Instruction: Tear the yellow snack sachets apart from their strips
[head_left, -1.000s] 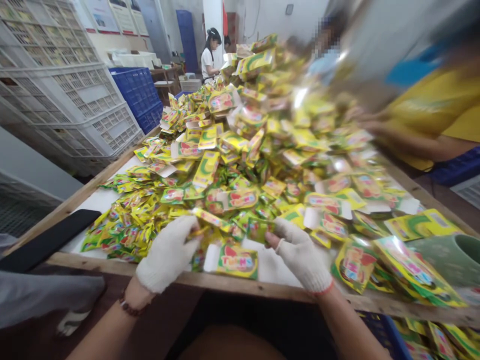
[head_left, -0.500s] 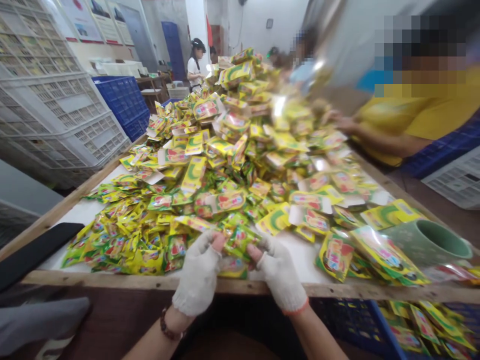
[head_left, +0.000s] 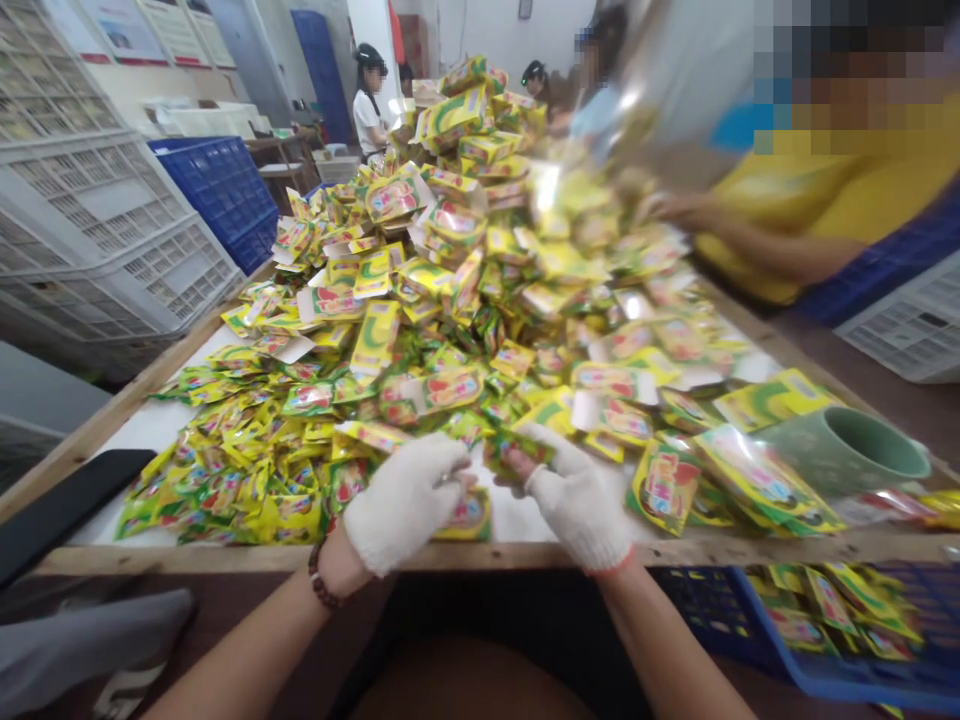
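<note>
My right hand [head_left: 576,492], in a white fingertip-less knit glove, pinches a small green-and-yellow packet [head_left: 516,452] above the front of the table. Beside it, my left hand [head_left: 411,498] wears a matching glove. Its thumb and forefinger are a little apart, with nothing visible between them, at the upper edge of a flat yellow carton [head_left: 471,514]. Some of the left fingers are hidden behind the hand. Small yellow-green packets [head_left: 255,480] lie heaped to the left. Behind both hands rises a large pile of printed cartons [head_left: 457,390].
A green mug [head_left: 810,445] lies on its side at the right, near larger packets [head_left: 664,482]. A black phone-like slab [head_left: 82,500] rests at the left corner. Below the wooden edge [head_left: 517,557], a blue crate [head_left: 847,675] holds packets. A person in yellow [head_left: 795,230] works at the right.
My hands have separated: the left has moved off the packet, while the right keeps it. The carton below lies in place. The whole view has shifted slightly.
</note>
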